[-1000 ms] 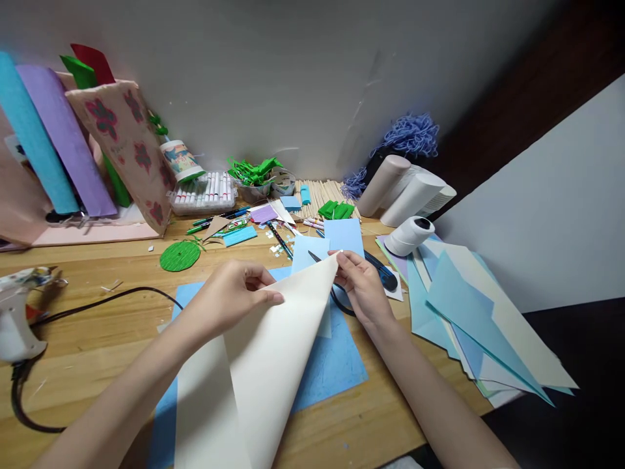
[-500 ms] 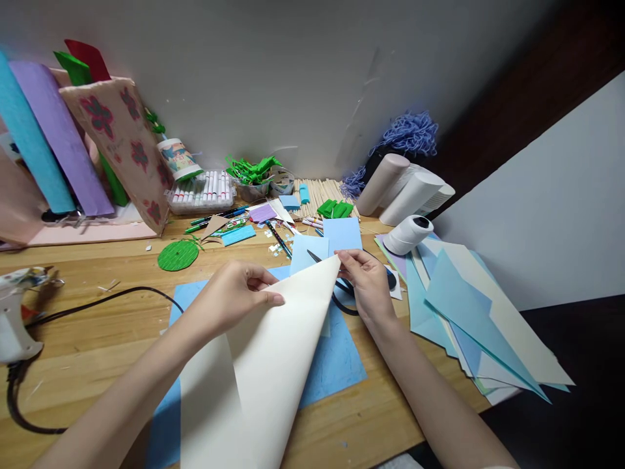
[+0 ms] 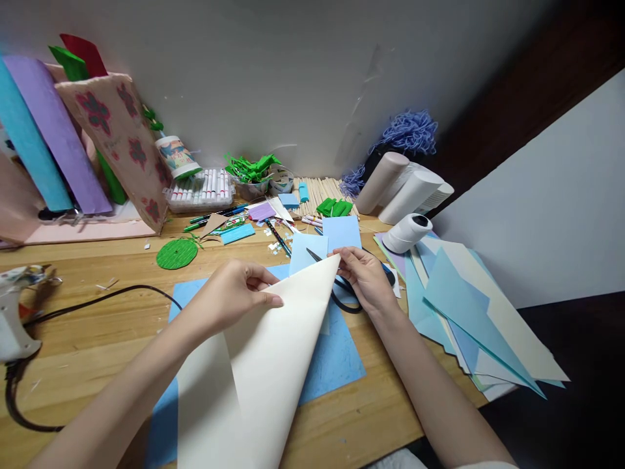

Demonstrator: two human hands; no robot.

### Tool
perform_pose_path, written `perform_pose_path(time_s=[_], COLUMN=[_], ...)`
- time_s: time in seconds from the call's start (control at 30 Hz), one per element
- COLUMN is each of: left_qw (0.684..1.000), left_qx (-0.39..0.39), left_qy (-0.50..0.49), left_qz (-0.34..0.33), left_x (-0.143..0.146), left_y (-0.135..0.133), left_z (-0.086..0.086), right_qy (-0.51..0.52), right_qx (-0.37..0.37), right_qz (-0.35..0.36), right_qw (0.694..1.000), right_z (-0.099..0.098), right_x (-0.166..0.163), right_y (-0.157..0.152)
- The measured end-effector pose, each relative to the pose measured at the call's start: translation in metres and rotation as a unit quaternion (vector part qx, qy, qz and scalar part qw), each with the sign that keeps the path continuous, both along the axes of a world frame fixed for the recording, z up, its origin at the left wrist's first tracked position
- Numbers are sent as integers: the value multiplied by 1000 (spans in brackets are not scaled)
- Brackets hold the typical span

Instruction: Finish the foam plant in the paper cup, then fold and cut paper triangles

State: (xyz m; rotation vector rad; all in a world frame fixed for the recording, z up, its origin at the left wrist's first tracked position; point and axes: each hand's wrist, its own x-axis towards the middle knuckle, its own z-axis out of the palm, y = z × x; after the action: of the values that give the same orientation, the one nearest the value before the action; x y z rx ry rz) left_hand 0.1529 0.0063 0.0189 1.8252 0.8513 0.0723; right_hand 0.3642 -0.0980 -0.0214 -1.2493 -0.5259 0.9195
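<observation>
A large sheet of cream paper is folded over on itself, its pointed corner raised toward the right. My left hand pinches its upper edge between thumb and fingers. At the corner tip, my right hand grips the paper with thumb and forefinger. Under the sheet lies a blue mat. Scissors with black handles rest behind and below my right hand, partly hidden; one blade tip shows past the paper's edge. Light blue paper squares lie just beyond.
A glue gun with a black cord sits at the left. Markers, a green disc and paper scraps spread across the back. White rolls, a thread spool and stacked coloured papers occupy the right side.
Almost nothing differs. The whole view has shifted very slightly, while both hands keep the same hold on the cream paper.
</observation>
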Motion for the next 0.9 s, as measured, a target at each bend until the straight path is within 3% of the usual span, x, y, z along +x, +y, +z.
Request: perform_pose_path(time_s=[0.07, 0.27, 0.63, 0.9], left_qw=[1000, 999, 998, 996], left_qx=[1, -27, -22, 53], left_qy=[-2, -22, -5, 21], left_qz=[1, -6, -57, -66], left_x=[0, 2, 4, 10], left_y=[0, -2, -3, -9], left_z=[0, 4, -3, -8], right_qy=[-1, 10, -43, -66], right_qx=[-1, -38, -50, -73], right_qz=[13, 173, 86, 55], right_qw=[1000, 984, 994, 994], right_z=[1, 3, 1, 3], right_x=[0, -5, -9, -10], right_y=[-1, -5, -2, -3])
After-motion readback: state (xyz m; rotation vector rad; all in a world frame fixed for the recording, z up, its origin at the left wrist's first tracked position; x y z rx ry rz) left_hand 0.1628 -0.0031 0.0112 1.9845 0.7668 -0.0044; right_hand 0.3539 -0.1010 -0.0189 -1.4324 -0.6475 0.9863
